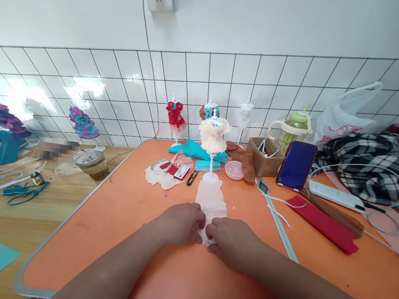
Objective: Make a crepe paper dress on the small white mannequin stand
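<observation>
A strip of pale cream crepe paper [212, 197] lies flat on the orange table, running from the base of a small dress form down to my hands. My left hand [180, 223] has its fingers curled on the strip's left near end. Opposite it, my right hand [233, 242] pinches the right near end, the fingertips close to those of the left. Just beyond, the white dress form [211, 167] stands upright in a ruffled cream dress [213, 135]. Thread snips [192, 177] lie left of its base, beside cream paper scraps [163, 178].
Behind stand a form in red [175, 115] and a bare white form [244, 116]. A pink bowl [234, 170], a cardboard box [264, 158], a phone [296, 165] and red crepe paper [323, 224] sit rightward. A lidded glass jar [93, 163] stands on the wooden table leftward.
</observation>
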Demonstrator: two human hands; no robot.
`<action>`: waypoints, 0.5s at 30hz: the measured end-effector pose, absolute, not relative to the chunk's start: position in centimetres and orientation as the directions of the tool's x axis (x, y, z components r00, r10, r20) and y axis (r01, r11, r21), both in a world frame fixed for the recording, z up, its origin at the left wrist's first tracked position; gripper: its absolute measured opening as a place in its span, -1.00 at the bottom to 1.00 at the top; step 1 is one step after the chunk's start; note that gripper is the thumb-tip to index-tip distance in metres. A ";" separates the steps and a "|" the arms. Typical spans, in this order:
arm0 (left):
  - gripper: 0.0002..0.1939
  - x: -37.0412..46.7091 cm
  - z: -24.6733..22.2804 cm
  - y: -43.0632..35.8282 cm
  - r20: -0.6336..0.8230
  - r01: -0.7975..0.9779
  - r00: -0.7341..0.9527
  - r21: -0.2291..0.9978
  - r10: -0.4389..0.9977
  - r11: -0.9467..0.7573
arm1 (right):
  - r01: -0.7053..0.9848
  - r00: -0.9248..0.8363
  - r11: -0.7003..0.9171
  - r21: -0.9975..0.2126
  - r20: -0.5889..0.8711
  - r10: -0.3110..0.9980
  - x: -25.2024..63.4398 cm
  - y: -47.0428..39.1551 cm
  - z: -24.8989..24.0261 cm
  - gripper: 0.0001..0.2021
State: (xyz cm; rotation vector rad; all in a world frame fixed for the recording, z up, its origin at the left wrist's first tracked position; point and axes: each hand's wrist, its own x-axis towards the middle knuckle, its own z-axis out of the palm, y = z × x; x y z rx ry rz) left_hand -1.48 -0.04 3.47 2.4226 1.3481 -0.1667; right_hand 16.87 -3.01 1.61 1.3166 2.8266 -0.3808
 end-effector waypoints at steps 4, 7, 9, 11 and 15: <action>-0.74 -1.7 3.7 -0.3 -0.264 0.874 0.484 0.197 0.834 -0.445 | 0.752 -0.651 0.629 -0.195 -0.077 0.755 17.9 -1.3 1.4 -0.85; -0.68 -1.7 3.8 -0.3 -0.237 0.827 0.553 0.266 0.798 -0.495 | 0.761 -0.614 0.586 -0.278 -0.018 0.789 18.7 -0.3 1.6 -0.78; -0.64 -1.2 3.6 -0.4 -0.187 0.810 0.572 0.284 0.799 -0.513 | 0.784 -0.549 0.538 -0.310 0.058 0.834 18.8 0.2 1.4 -0.76; -0.58 -0.8 3.1 -0.3 -0.136 0.817 0.559 0.263 0.818 -0.514 | 0.788 -0.523 0.530 -0.312 0.113 0.845 18.7 0.7 0.9 -0.75; -0.17 -0.9 2.0 -0.2 -0.267 0.823 0.565 0.242 0.780 -0.514 | 0.847 -0.484 0.482 -0.222 0.048 0.874 19.3 1.8 -0.3 -0.68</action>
